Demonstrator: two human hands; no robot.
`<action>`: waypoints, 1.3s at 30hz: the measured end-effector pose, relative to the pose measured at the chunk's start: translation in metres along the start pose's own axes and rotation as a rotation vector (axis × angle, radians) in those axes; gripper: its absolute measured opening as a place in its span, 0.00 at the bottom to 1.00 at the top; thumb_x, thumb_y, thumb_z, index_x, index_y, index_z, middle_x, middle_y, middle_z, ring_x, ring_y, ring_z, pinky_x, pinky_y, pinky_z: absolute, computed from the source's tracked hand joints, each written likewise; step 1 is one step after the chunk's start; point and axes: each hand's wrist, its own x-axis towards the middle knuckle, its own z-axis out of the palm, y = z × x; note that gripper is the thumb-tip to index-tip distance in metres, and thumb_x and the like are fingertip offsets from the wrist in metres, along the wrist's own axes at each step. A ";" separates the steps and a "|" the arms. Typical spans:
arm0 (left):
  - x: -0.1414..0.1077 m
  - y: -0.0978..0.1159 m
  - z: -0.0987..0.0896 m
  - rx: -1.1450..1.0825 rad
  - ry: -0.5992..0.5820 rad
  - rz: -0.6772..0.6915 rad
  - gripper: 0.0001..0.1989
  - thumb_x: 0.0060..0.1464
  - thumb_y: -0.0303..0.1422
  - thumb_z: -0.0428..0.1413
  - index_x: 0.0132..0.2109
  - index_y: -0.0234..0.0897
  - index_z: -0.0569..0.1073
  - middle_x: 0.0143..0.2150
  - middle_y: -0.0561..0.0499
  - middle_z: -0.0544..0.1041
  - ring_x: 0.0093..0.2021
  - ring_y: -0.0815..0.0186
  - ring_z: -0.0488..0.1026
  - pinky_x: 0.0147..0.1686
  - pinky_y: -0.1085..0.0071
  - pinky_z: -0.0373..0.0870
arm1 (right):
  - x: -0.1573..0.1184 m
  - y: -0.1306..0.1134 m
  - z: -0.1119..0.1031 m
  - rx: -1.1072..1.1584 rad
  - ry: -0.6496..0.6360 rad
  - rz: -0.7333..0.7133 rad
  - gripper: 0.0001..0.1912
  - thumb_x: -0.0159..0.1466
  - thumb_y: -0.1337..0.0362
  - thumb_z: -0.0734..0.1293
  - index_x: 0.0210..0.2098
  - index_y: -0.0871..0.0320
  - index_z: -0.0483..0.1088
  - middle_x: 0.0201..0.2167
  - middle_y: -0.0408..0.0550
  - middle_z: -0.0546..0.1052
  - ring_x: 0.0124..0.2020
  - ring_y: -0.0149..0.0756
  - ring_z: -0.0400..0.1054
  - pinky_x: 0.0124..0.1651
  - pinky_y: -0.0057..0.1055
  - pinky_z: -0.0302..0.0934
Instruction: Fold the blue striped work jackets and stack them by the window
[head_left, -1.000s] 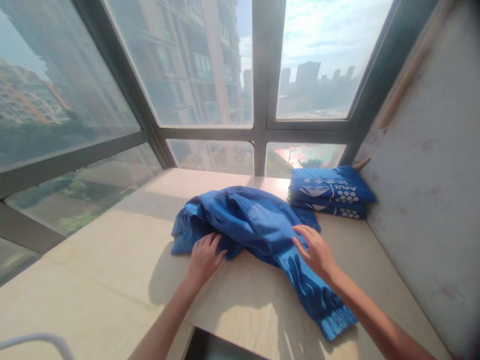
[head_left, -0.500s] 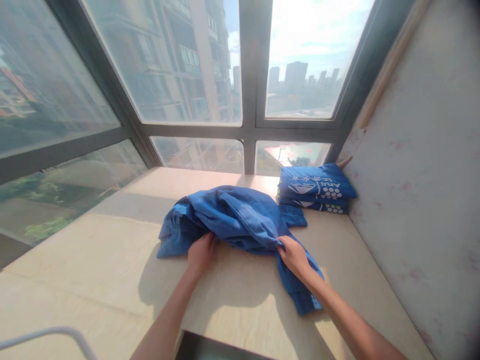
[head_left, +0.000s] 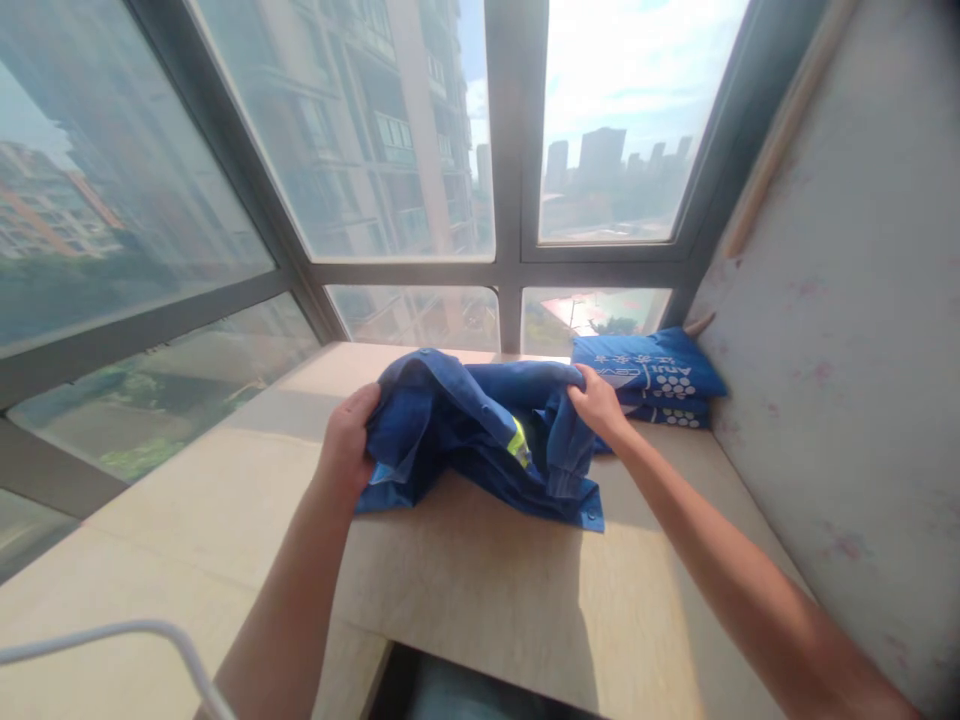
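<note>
A person's left hand (head_left: 349,435) and right hand (head_left: 598,400) grip opposite sides of a blue garment (head_left: 487,420) above a pale wood desk (head_left: 187,540), the cloth bunched between them and its lower edge, with a button near the right corner, hanging toward the near side. A yellow-green strip (head_left: 517,442) shows among the folds. Just beyond the right hand, folded blue items (head_left: 649,365) with white lettering sit stacked beside a floral-patterned wall (head_left: 817,400). Windows (head_left: 420,140) line the far side, and a white cable (head_left: 135,627) curves at lower left.
</note>
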 end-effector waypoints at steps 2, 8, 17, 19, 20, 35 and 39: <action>0.005 0.002 0.018 -0.078 -0.078 -0.001 0.25 0.47 0.47 0.64 0.47 0.34 0.78 0.40 0.49 0.82 0.43 0.58 0.79 0.46 0.64 0.76 | -0.004 -0.012 0.008 -0.076 0.013 -0.128 0.25 0.60 0.65 0.63 0.55 0.63 0.71 0.56 0.64 0.75 0.59 0.54 0.67 0.65 0.53 0.58; -0.006 -0.040 0.068 -0.137 -0.301 -0.120 0.28 0.55 0.48 0.60 0.58 0.38 0.73 0.51 0.46 0.80 0.45 0.58 0.78 0.42 0.64 0.76 | -0.074 -0.017 0.041 0.133 -0.271 -0.330 0.37 0.66 0.56 0.65 0.71 0.53 0.52 0.65 0.57 0.67 0.62 0.48 0.67 0.62 0.48 0.64; -0.054 -0.168 0.076 0.648 -0.603 0.196 0.29 0.51 0.32 0.58 0.61 0.34 0.71 0.63 0.36 0.72 0.65 0.48 0.68 0.66 0.47 0.61 | -0.128 0.069 0.061 -0.153 -0.272 -0.200 0.43 0.58 0.61 0.69 0.69 0.61 0.53 0.68 0.66 0.59 0.70 0.55 0.52 0.69 0.54 0.54; -0.066 -0.190 0.059 0.752 -0.545 0.231 0.27 0.51 0.30 0.57 0.60 0.34 0.72 0.62 0.35 0.72 0.64 0.48 0.68 0.66 0.46 0.62 | -0.142 0.079 0.054 -0.200 -0.251 -0.118 0.43 0.60 0.58 0.68 0.70 0.60 0.51 0.68 0.65 0.59 0.70 0.54 0.54 0.67 0.52 0.56; -0.073 -0.199 0.050 0.795 -0.515 0.242 0.27 0.51 0.30 0.56 0.60 0.34 0.72 0.62 0.35 0.72 0.64 0.48 0.68 0.65 0.46 0.62 | -0.149 0.082 0.051 -0.222 -0.278 -0.085 0.42 0.61 0.57 0.68 0.70 0.60 0.51 0.67 0.65 0.62 0.68 0.54 0.57 0.66 0.51 0.58; -0.172 -0.221 -0.012 0.774 -0.160 0.132 0.17 0.59 0.35 0.49 0.51 0.38 0.75 0.53 0.39 0.78 0.54 0.53 0.76 0.56 0.52 0.74 | -0.151 0.004 0.047 -0.464 -0.574 -0.165 0.07 0.62 0.70 0.64 0.34 0.57 0.74 0.36 0.51 0.80 0.40 0.41 0.73 0.40 0.29 0.61; -0.165 -0.230 -0.029 0.731 -0.242 0.048 0.19 0.54 0.36 0.51 0.51 0.40 0.76 0.51 0.39 0.79 0.53 0.49 0.77 0.56 0.48 0.74 | -0.120 -0.046 0.040 -0.138 -0.502 -0.135 0.09 0.62 0.65 0.63 0.29 0.57 0.74 0.28 0.46 0.79 0.31 0.37 0.72 0.34 0.28 0.58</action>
